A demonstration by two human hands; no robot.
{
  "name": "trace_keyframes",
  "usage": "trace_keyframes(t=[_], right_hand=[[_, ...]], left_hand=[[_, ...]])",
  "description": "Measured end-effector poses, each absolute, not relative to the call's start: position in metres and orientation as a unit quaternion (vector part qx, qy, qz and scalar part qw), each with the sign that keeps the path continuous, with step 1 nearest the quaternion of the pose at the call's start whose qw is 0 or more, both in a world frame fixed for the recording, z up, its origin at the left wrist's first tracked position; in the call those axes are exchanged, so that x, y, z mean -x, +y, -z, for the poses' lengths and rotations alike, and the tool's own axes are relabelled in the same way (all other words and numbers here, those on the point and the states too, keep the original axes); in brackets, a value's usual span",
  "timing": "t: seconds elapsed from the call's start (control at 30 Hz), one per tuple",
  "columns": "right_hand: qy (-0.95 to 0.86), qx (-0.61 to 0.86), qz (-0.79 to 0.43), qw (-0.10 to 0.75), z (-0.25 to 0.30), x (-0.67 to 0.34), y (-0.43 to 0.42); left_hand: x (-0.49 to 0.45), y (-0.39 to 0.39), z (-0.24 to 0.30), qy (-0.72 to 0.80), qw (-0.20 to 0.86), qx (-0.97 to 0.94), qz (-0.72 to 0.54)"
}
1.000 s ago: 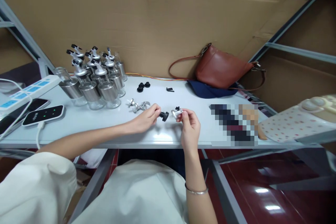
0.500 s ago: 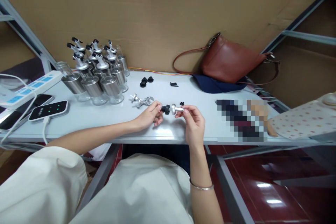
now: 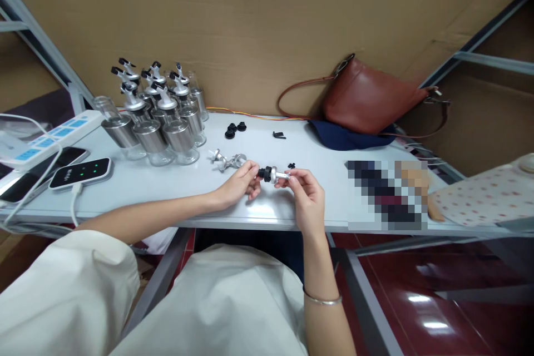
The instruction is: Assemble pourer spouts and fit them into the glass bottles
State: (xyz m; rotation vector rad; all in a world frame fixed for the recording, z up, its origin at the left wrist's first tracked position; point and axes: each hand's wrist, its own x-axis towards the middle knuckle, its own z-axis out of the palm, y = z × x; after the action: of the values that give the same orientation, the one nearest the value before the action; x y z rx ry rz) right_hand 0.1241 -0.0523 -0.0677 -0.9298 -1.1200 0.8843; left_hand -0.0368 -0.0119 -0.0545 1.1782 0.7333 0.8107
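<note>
My left hand point(image 3: 241, 184) is closed on a black ribbed stopper point(image 3: 264, 173), gripping its left end. From the other side my right hand point(image 3: 307, 194) pinches the spout end of a silver pourer top point(image 3: 275, 174). The pourer's round base meets the stopper, and both lie in one line above the table; how far one is inside the other I cannot tell. Just behind my left hand lie several loose silver pourer tops point(image 3: 225, 161). Small black pieces point(image 3: 291, 166) sit behind my right hand.
Glass bottles with steel bands point(image 3: 153, 142) crowd the back left. Black caps point(image 3: 230, 130) and thin black levers point(image 3: 279, 135) lie mid-table. A brown bag point(image 3: 371, 94) rests on a navy cap point(image 3: 346, 138). At left are a power strip point(image 3: 62, 136) and a white-edged device point(image 3: 81, 173).
The gap between stopper and pourer top has closed; my right hand has brought the pourer leftward against the stopper. The camera view has shifted slightly.
</note>
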Motion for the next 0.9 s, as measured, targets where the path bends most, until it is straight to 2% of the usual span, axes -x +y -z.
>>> trace_keyframes(t=[0.5, 0.73, 0.9], right_hand=[[-0.507, 0.434, -0.417, 0.618, 0.064, -0.123, -0.052], [-0.503, 0.421, -0.432, 0.619, 0.063, -0.122, -0.051], [-0.477, 0.434, -0.407, 0.646, 0.065, -0.124, -0.049]], left_hand=[[0.039, -0.008, 0.056, 0.307, 0.702, -0.516, -0.382], [0.041, -0.011, 0.054, 0.298, 0.682, -0.541, -0.390], [0.040, -0.019, 0.050, 0.266, 0.678, -0.588, -0.350]])
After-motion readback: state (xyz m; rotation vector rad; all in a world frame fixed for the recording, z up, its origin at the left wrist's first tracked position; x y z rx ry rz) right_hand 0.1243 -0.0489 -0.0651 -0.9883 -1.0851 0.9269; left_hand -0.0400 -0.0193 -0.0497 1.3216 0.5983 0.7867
